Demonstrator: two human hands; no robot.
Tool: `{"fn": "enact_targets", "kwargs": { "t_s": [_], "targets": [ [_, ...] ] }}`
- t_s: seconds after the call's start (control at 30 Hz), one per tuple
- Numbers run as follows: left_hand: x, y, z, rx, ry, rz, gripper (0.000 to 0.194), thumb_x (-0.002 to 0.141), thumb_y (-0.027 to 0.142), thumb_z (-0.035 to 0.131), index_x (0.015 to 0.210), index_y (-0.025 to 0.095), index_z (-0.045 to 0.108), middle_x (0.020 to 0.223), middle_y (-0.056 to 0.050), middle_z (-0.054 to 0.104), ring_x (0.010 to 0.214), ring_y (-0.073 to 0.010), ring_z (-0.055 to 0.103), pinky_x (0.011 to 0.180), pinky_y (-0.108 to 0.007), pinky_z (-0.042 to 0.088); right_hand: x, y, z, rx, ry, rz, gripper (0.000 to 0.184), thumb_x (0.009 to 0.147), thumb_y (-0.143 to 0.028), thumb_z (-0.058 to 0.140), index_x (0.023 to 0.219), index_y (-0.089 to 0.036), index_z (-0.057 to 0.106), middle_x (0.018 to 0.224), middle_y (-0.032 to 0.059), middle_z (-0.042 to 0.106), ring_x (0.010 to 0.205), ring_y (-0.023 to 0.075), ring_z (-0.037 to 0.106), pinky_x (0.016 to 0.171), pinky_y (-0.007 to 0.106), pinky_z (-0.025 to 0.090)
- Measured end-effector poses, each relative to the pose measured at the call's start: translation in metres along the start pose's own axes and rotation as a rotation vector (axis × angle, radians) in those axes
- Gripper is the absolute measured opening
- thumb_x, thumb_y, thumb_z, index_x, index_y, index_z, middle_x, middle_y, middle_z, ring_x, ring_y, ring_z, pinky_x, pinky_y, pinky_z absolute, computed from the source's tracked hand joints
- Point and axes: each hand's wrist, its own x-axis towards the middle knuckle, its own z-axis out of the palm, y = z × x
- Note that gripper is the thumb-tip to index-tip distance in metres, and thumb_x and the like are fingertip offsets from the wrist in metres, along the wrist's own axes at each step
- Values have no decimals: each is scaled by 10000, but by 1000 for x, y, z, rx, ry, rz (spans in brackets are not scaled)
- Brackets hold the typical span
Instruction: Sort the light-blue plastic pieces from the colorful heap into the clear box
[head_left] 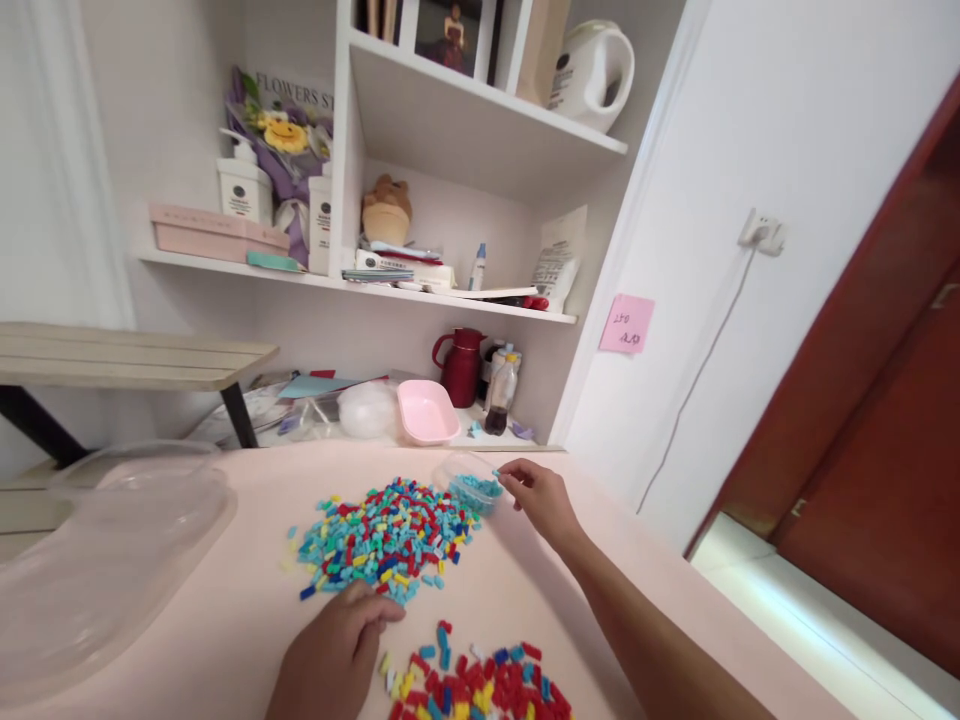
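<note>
A wide heap of small coloured bricks [386,540] in teal, red, yellow and blue lies on the pink table [247,610]. A second, mostly red heap [480,685] sits near the front edge. My left hand [337,650] rests palm down at the near edge of the big heap, fingers curled on the bricks. My right hand [540,498] reaches over a small clear tub [472,490] holding teal bricks, fingertips pinched on a teal piece at its rim.
A large clear plastic lid or tray [105,550] lies at the table's left. Behind stand a pink dish [426,410], a red jug [459,365], bottles and white shelves. A wooden bench [127,355] is at left, a red door at right.
</note>
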Motion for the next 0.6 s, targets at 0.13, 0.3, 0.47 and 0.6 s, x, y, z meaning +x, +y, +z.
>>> {"fn": "enact_targets", "kwargs": {
  "t_s": [0.13, 0.3, 0.47, 0.6],
  "targets": [
    [0, 3, -3, -11, -11, -6, 361, 835, 183, 362, 886, 295, 702, 961, 18, 699, 949, -142, 649, 831, -245, 474, 9, 9, -3, -131, -72, -11, 265, 825, -315, 488, 972, -200, 677, 761, 15, 642, 506, 126, 565, 599, 285, 486],
    [1, -2, -1, -4, -20, -13, 348, 834, 196, 375, 883, 295, 706, 981, 14, 704, 976, -152, 646, 861, -260, 470, 19, 5, -20, -508, -117, -231, 413, 742, -20, 377, 882, -227, 706, 1180, 57, 552, 887, 168, 595, 817, 312, 445],
    [2, -7, 3, -6, 3, 0, 331, 835, 226, 393, 877, 319, 708, 993, 30, 705, 995, -157, 644, 858, -261, 478, 24, -9, -28, -855, -348, -351, 482, 678, 35, 425, 874, -283, 729, 1381, 24, 424, 1206, 270, 406, 950, 426, 325],
    [2, -7, 4, -13, 32, -1, 324, 826, 213, 410, 841, 321, 716, 952, 29, 717, 956, -159, 658, 836, -256, 492, 27, -17, -20, -881, -467, -405, 511, 660, 32, 438, 895, -311, 734, 1418, 4, 402, 1233, 275, 374, 969, 457, 289]
  ]
}}
